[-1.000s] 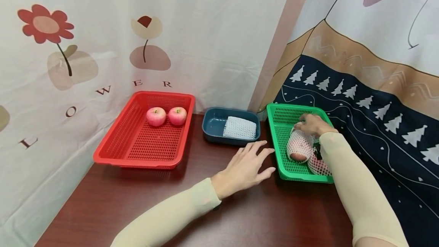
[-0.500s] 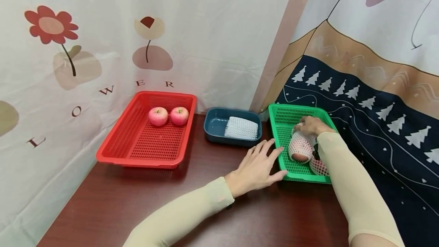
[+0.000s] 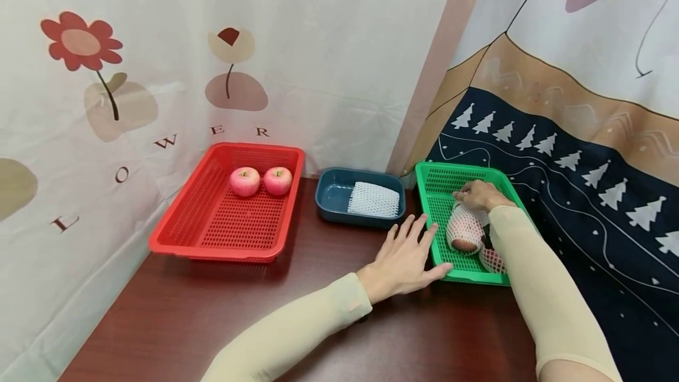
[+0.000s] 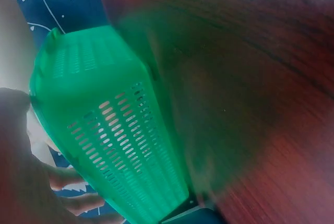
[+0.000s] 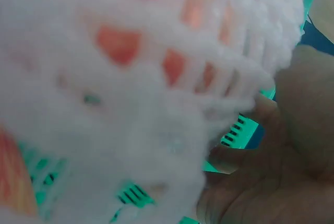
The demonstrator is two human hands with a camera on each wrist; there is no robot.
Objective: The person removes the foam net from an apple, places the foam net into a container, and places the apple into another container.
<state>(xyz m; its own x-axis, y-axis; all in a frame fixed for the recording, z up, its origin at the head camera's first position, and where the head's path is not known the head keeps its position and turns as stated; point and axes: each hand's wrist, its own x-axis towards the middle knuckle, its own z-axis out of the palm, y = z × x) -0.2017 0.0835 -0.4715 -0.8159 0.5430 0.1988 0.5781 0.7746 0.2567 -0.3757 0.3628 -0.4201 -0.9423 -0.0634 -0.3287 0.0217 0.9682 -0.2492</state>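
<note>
The right grip [image 3: 481, 195] pinches the end of a foam net [image 3: 462, 223] around an apple [image 3: 463, 245] in the green basket [image 3: 455, 175], while the left grip [image 3: 402, 263] lies spread at its rim. The left wrist view adds the basket's slotted outer wall; the right wrist view shows the netting close but blurred, hiding fingertips. The right sleeve [image 3: 536, 276] partly covers a second netted apple [image 3: 492, 261].
</note>
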